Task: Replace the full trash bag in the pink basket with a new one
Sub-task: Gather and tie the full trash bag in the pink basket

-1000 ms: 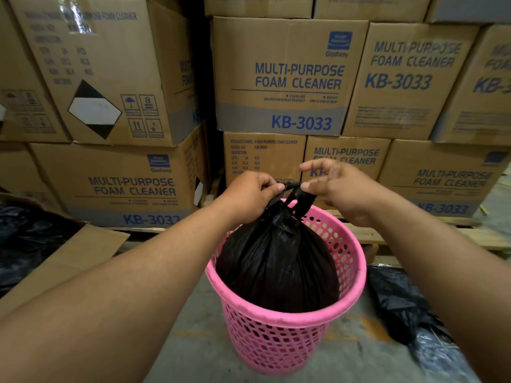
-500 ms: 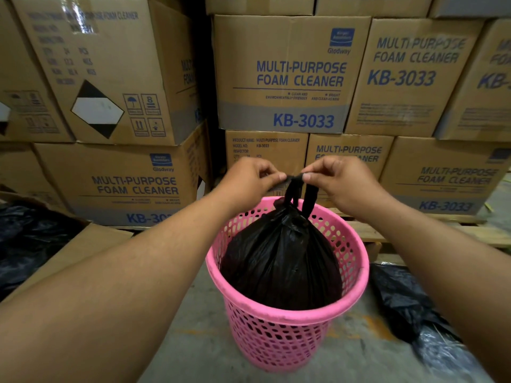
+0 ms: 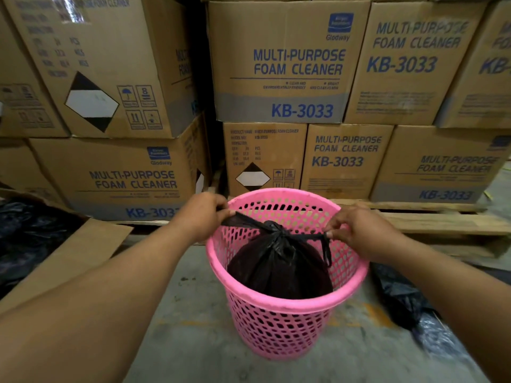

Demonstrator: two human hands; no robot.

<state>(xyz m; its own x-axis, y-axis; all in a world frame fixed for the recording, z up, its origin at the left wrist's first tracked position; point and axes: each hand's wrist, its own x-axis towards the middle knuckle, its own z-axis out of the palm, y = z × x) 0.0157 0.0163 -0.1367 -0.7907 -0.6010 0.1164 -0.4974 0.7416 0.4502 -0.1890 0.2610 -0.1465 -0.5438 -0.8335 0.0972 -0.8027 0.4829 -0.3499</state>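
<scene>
A pink perforated basket (image 3: 276, 313) stands on the concrete floor in front of me. Inside it sits a full black trash bag (image 3: 279, 269), gathered into a knot at its top. My left hand (image 3: 204, 214) grips the bag's left tie end at the basket's far left rim. My right hand (image 3: 356, 230) pinches the right tie end above the right rim. Both ends are stretched out sideways from the knot, and the right end's tail hangs down inside the basket.
Stacked cardboard boxes (image 3: 279, 62) of foam cleaner fill the wall behind, on a wooden pallet (image 3: 442, 219). A flat cardboard sheet (image 3: 72, 255) and black plastic (image 3: 25, 230) lie at the left. More black plastic bags (image 3: 409, 302) lie on the floor at the right.
My hands, which held the tie ends together above the bag, have pulled apart sideways to the basket's rims. The ends are now drawn taut and the knot sits lower on the bag.
</scene>
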